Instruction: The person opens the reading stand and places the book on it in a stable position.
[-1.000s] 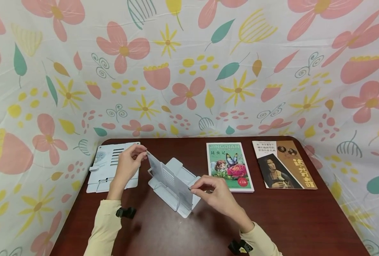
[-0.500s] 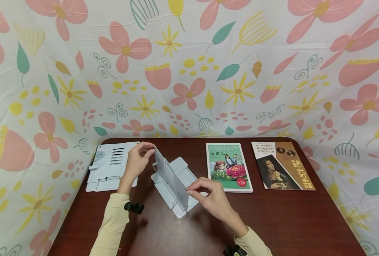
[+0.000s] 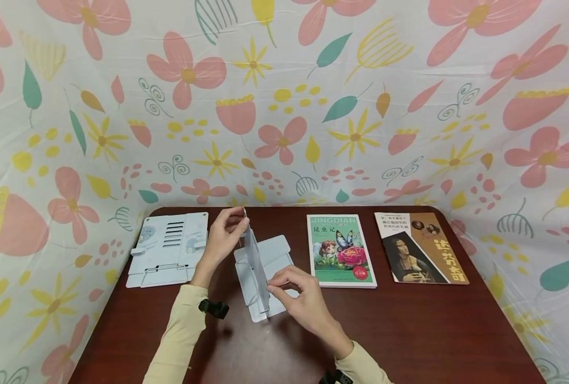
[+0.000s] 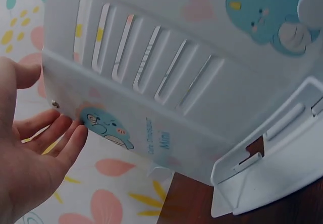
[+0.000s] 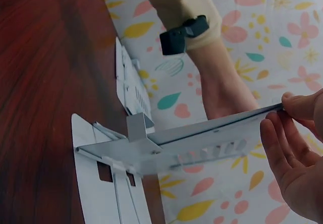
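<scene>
A pale blue-white folding book stand [image 3: 257, 266] is on the table, its slotted back panel [image 4: 212, 37] raised and seen nearly edge-on in the head view. Its flat base [image 3: 276, 253] lies under the panel. My left hand [image 3: 224, 234] pinches the panel's far upper corner, beside a printed blue cartoon dinosaur [image 4: 103, 125]. At the near end, my right hand [image 3: 301, 298] holds the panel's edge between thumb and fingers. The right wrist view shows wire struts [image 5: 123, 191] at the base, and the right hand's fingers [image 5: 290, 148] at the panel's edge.
A second, similar book stand [image 3: 166, 248] lies folded flat at the left. To the right are a green book [image 3: 337, 272] with a butterfly cover and a brown-and-white book [image 3: 421, 256] with a portrait. Flower-patterned cloth [image 3: 284, 96] hangs behind the dark wooden table [image 3: 409, 330].
The stand has turned clockwise in the head view, its panel going from slanted to nearly edge-on. My left hand has moved right and my right hand a little left, both still gripping it.
</scene>
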Motion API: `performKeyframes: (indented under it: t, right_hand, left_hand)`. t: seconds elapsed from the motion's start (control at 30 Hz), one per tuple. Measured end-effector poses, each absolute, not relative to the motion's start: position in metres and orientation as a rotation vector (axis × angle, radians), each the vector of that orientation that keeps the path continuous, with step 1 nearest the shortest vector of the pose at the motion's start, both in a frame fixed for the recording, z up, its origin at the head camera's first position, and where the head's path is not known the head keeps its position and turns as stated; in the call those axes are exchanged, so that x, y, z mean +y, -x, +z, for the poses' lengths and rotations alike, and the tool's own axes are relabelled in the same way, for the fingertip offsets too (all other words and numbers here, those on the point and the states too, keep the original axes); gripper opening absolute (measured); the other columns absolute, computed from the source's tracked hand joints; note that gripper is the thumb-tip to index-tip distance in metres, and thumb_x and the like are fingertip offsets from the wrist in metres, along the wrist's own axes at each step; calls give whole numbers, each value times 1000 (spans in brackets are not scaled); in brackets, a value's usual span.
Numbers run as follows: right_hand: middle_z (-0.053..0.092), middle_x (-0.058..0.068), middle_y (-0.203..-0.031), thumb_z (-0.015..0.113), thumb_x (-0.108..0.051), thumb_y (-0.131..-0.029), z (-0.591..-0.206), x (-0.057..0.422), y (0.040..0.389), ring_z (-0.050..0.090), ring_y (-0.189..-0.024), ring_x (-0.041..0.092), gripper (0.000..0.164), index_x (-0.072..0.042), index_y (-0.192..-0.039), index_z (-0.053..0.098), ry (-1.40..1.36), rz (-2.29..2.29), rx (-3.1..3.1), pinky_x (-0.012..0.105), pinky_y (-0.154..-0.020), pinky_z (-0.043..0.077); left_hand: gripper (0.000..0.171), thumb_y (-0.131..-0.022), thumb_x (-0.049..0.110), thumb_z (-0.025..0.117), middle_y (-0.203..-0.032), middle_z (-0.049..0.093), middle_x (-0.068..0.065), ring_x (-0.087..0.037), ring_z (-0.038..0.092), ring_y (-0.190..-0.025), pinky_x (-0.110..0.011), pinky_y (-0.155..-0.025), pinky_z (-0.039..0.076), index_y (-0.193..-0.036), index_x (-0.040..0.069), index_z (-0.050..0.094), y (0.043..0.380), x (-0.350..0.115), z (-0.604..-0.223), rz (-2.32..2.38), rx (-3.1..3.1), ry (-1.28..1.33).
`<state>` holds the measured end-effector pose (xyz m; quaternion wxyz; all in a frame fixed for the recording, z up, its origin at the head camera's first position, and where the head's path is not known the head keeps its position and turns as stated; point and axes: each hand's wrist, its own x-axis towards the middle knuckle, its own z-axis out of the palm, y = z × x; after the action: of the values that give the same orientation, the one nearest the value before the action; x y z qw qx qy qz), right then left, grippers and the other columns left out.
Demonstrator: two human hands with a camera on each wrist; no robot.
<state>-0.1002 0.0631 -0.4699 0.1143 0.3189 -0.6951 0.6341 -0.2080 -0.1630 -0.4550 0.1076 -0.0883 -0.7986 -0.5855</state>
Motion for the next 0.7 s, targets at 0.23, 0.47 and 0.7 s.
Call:
performKeyframes:
  t: [0.23,0.47,0.7]
  right_hand:
    - [69,16,-86,76,4,-87,-472,49,101,69,-81,19,6,4,-85,70,-943,1886,-1971,33,-70,63]
    - [68,18,-85,74,17,-80,-472,34,101,69,-82,16,17,1,-83,69,-915,1895,-1969,36,-67,63]
    - [74,13,-96,74,-1,-90,-473,29,103,72,-88,15,10,-5,-99,72,-975,1891,-2075,32,-74,62]
  left_hand:
    - [52,-101,18,64,-142,48,-20,-37,53,-130,-49,-109,47,-147,3,45,213,-157,-459,-1826,-2355,298]
    - [67,-99,25,67,-159,34,-13,-40,46,-140,-54,-108,47,-156,12,33,205,-157,-462,-1873,-2434,371]
    - [77,-97,22,69,-161,30,-16,-43,45,-142,-56,-107,48,-160,15,25,198,-163,-462,-1857,-2477,380]
